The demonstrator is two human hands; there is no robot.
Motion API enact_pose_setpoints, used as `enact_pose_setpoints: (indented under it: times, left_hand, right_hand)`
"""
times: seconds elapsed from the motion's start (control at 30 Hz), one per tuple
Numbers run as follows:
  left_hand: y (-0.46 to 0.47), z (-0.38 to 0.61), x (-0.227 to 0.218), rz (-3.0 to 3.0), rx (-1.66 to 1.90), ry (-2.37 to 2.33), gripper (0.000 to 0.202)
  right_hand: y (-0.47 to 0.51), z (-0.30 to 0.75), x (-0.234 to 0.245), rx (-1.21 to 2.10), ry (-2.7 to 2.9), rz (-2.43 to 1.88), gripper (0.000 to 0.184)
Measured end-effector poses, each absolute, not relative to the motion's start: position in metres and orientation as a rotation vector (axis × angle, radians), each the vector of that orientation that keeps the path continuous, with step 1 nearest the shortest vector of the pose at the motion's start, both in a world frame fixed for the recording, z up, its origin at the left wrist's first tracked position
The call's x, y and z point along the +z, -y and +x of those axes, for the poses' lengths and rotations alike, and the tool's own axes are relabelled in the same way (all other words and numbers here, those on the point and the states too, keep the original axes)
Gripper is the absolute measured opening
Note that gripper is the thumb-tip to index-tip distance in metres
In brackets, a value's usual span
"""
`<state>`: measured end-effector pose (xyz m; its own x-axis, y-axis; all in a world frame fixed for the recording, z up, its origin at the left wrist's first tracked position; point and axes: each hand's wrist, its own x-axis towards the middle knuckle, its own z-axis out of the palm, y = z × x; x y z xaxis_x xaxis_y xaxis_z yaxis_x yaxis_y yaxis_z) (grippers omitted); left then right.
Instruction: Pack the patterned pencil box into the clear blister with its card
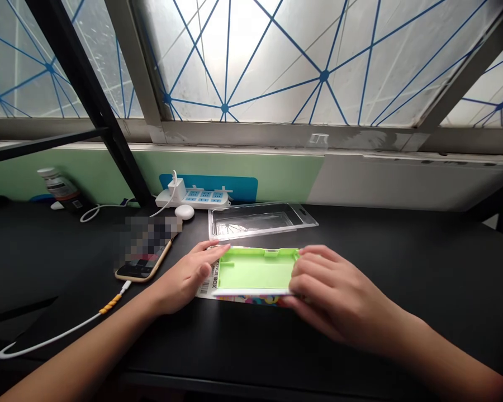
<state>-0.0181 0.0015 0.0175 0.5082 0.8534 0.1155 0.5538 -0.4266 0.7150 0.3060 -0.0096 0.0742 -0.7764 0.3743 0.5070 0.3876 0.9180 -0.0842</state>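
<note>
The bare left hand (184,276) lies nearly flat, palm down, its slightly spread fingers (209,250) reaching rightward from the wrist. The bare right hand (331,296) arches knuckles-up, its fingers (314,268) curled and pointing left, toward the other grip. The left forearm (75,346) and right forearm (436,357) slant in from the lower corners, the hands near but apart.

A shallow lime-green plastic tray (255,271) is seen at lower centre of the frame, lying flat, with a white strip (251,292) along its near edge. It sits on a printed cardboard box (205,290), where a barcode and colourful artwork are shown. The tray is touched at its left end by the left hand (184,276) and overlapped at its right end by the right hand (335,293).
</note>
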Motion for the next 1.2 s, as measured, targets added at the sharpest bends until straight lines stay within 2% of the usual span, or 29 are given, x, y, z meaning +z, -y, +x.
enact_pose_setpoints:
  times: [0.07,0.17,0.3,0.33,0.4,0.53,0.7,0.9,1.07,1.2]
  left_hand:
    - [-0.001,-0.018,0.019,2.144,0.576,-1.154,0.093]
    - [0.000,-0.017,0.022,2.141,0.483,-1.211,0.093]
    - [0.002,-0.017,0.026,2.130,0.412,-1.271,0.089]
    - [0.002,-0.017,0.026,2.130,0.401,-1.277,0.091]
    - [0.003,-0.017,0.026,2.142,0.385,-1.286,0.095]
    - [0.004,-0.017,0.026,2.191,0.384,-1.303,0.090]
    - [0.003,-0.017,0.024,2.232,0.442,-1.342,0.077]
    - [0.001,-0.018,0.022,2.227,0.463,-1.364,0.072]
    - [0.000,-0.022,0.021,2.205,0.520,-1.342,0.059]
    - [-0.002,-0.023,0.019,2.095,0.584,-1.337,0.060]
  right_hand:
    - [0.009,0.317,0.082,0.378,2.661,-0.593,0.009]
    - [-0.006,0.344,0.087,0.876,2.689,-0.842,0.040]
    - [-0.033,0.384,0.082,1.040,2.724,-1.192,0.116]
    - [-0.038,0.390,0.079,1.041,2.749,-1.267,0.129]
    - [-0.042,0.398,0.072,1.015,2.777,-1.410,0.139]
    - [-0.039,0.392,0.065,0.911,2.777,-1.554,0.145]
    - [-0.034,0.388,0.069,0.848,2.755,-1.443,0.122]
    - [-0.031,0.390,0.068,0.780,2.805,-1.483,0.140]
    - [-0.031,0.394,0.072,0.906,2.753,-1.414,0.122]
    - [-0.043,0.404,0.083,1.023,2.729,-1.364,0.109]
